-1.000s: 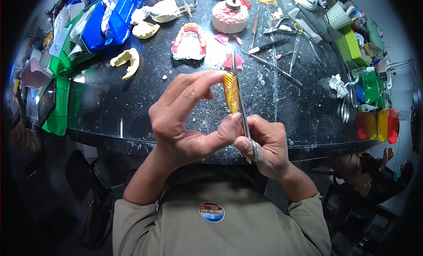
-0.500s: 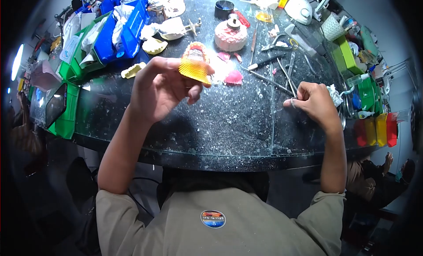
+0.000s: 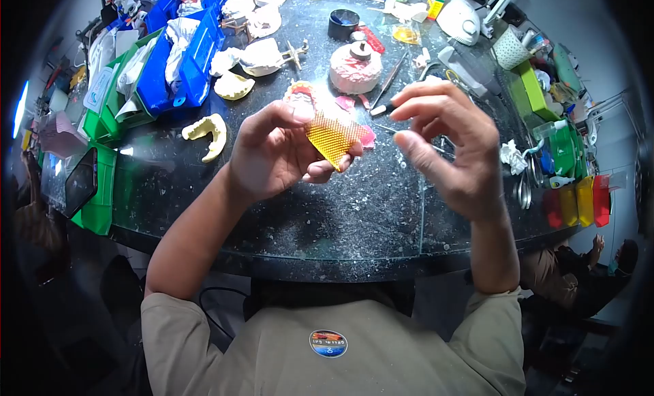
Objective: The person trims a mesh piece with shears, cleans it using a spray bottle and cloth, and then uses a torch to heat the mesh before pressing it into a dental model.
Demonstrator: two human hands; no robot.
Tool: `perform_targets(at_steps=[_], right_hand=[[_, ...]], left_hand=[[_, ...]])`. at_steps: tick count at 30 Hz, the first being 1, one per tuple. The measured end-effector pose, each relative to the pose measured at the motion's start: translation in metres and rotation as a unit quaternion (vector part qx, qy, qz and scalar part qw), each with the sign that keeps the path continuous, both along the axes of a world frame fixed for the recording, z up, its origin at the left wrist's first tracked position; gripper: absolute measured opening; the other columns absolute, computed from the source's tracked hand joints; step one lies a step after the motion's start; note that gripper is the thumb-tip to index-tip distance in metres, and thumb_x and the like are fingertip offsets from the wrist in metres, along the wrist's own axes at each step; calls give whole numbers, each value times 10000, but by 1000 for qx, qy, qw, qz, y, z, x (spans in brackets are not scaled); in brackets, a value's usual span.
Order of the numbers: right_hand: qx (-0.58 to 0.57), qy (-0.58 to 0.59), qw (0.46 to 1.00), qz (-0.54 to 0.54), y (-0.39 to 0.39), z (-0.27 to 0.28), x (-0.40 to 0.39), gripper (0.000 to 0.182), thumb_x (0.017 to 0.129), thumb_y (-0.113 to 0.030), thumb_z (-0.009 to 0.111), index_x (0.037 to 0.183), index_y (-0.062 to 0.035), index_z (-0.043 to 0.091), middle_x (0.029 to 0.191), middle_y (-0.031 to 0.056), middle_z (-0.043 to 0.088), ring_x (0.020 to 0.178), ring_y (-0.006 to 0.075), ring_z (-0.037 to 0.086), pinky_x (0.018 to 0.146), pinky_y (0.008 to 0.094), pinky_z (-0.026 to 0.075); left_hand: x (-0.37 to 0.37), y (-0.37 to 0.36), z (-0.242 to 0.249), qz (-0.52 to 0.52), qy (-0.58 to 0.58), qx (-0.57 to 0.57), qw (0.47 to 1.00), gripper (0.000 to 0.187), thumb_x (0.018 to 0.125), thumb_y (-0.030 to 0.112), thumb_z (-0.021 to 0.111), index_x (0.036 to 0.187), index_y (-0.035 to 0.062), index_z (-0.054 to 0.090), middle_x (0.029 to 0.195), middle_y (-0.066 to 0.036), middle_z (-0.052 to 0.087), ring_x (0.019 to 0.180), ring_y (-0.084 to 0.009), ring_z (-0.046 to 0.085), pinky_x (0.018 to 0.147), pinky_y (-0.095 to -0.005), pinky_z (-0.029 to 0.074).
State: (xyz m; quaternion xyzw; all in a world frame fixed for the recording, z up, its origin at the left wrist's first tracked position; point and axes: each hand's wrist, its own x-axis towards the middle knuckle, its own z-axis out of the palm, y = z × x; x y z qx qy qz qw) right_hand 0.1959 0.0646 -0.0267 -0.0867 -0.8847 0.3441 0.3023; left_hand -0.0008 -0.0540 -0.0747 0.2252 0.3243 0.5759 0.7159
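My left hand [image 3: 272,154] grips a yellow textured mesh sheet [image 3: 330,137] between thumb and fingers, its pointed corner tipped down toward me. Just beyond that hand lies a dental piece with teeth and a pink base [image 3: 300,93], partly covered by the fingers. To the right, my right hand [image 3: 453,137] is raised over the table, fingers curved and apart from the thumb, holding nothing. Behind it several thin metal tools are mostly hidden. Pink pieces [image 3: 368,135] lie beyond the sheet.
A pink-and-white round block [image 3: 355,67] stands mid-table beside a dark cup [image 3: 343,24]. Yellowish dental casts [image 3: 234,86] lie at left, near blue bins [image 3: 194,58] and green bins [image 3: 102,181]. A white crumpled tissue [image 3: 512,157] and a patterned pot [image 3: 511,50] are on the right.
My right hand has let go of the scissors-like tool at the right and moved left and up, fingers opening. My left hand has shifted right with the mesh sheet, which has turned.
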Motion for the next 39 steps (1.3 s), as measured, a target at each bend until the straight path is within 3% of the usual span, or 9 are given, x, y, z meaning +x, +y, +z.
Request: perform_targets(at_steps=[9,12,21,24,25,27,29,33,39], right_hand=[[26,33,997,-59,-24,-27,-16,234,702,-50,709,916,-13,621,1048,121,580,721,99,541,596,221,454],[-7,34,998,-51,-25,-34,-17,215,706,-59,710,896,-12,621,1051,125,584,721,100,537,598,223,451],[13,32,996,-88,-27,-32,-10,100,706,20,637,784,-12,583,1015,120,586,728,87,499,611,224,419],[35,55,987,-146,-20,-34,-7,112,674,-9,656,761,-35,590,991,101,594,725,130,560,555,256,438],[15,66,985,-156,-18,-36,-5,108,675,-6,655,751,-34,583,984,94,597,708,112,541,559,250,431],[-35,68,982,-172,-15,-38,-2,103,682,-7,657,745,-35,580,980,93,599,695,98,527,573,234,423],[-64,59,980,-178,-13,-40,-1,99,689,-10,657,742,-36,577,979,92,600,697,94,524,588,229,422],[-91,40,978,-184,-13,-41,-1,89,704,-20,656,740,-35,576,984,91,602,714,95,532,610,232,428],[-101,28,980,-170,-13,-45,-2,87,712,-28,658,735,-33,575,989,90,604,755,106,557,620,238,437]], left_hand=[[1,-7,-10,-18,80,44,996,622,826,413,339,1099,-115,525,894,-186,604,665,-169,512,544,-222,393],[5,-12,-5,-19,166,95,981,617,869,422,322,1107,-109,526,936,-174,607,715,-164,538,571,-222,411],[10,-11,-6,3,103,40,994,577,927,411,335,1118,-94,539,976,-142,607,746,-143,541,612,-228,424],[-16,-4,-4,94,385,97,913,484,921,294,370,1157,-98,526,984,-139,612,765,-127,536,618,-223,417],[-26,-3,-5,180,423,143,877,412,855,123,457,1213,-74,511,1038,-122,611,817,-108,531,702,-217,430],[-43,-6,-4,222,625,155,732,531,759,30,541,1284,-15,475,1116,-111,596,919,-128,533,822,-252,429],[-50,-7,-10,183,719,147,654,677,689,18,604,1341,46,428,1167,-106,577,996,-164,529,897,-300,415],[-50,-4,-23,111,762,156,618,791,633,102,696,1366,69,400,1208,-98,559,1035,-203,533,875,-321,431],[-55,0,-32,118,770,175,602,815,594,152,765,1332,47,433,1157,-114,562,979,-195,549,835,-323,446]])
